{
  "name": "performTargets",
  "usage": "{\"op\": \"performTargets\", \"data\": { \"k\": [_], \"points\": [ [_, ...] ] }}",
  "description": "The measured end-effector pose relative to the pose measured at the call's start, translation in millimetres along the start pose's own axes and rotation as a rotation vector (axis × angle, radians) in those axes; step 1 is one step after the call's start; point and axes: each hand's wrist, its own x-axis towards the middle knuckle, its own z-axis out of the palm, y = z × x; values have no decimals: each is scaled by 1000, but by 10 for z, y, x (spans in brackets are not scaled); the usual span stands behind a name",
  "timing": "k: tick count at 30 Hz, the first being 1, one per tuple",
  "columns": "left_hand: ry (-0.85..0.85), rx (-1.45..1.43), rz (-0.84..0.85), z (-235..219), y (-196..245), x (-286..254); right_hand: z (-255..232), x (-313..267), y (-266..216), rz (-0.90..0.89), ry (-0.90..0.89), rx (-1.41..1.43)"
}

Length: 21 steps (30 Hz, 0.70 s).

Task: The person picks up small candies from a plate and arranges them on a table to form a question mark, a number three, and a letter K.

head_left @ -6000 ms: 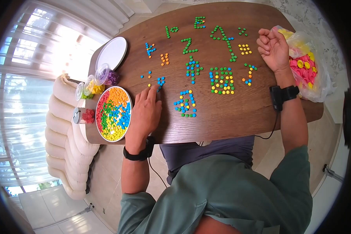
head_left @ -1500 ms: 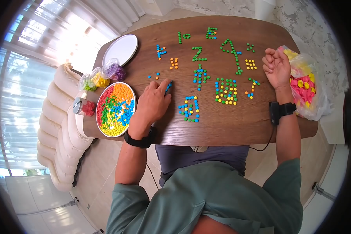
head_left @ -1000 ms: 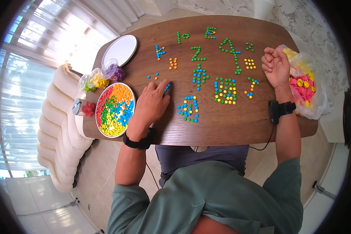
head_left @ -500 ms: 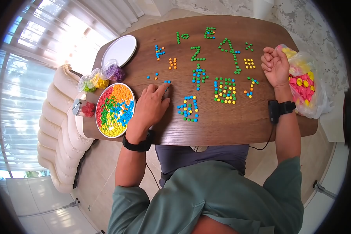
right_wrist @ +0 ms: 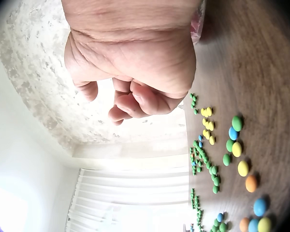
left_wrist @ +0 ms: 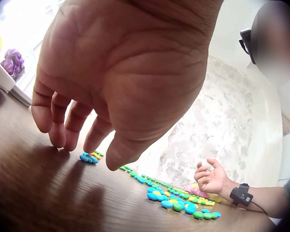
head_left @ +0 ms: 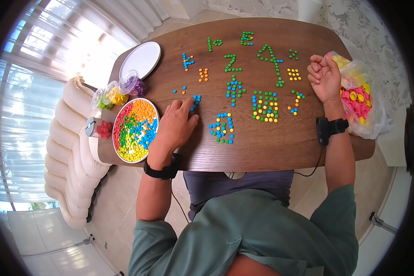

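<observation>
My left hand is over the table at the left, palm down, its fingertips beside a small cluster of blue candies. In the left wrist view the fingers of the left hand point down to the wood and lie loosely apart, with nothing pinched. The blue candies show just past the index fingertip. At the right side my right hand rests palm up, fingers loosely curled and holding nothing, as the right wrist view of that hand also shows.
A round plate of sorted candies sits left of the left hand. Behind it stand tubs, a jar and a white plate. Candy patterns cover mid-table. A bag of pink and yellow pieces lies right.
The left hand's fingertips have drawn back slightly to the left, showing more of the blue cluster, which looks wider than the short row seen a second ago. The right hand stays put.
</observation>
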Motion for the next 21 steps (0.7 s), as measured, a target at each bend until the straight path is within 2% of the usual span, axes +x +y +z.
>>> {"op": "performTargets", "data": {
  "k": [21],
  "points": [
    [-37,59,36,1,29,4,-32,5,2,-7,-6,-18]
  ]
}}
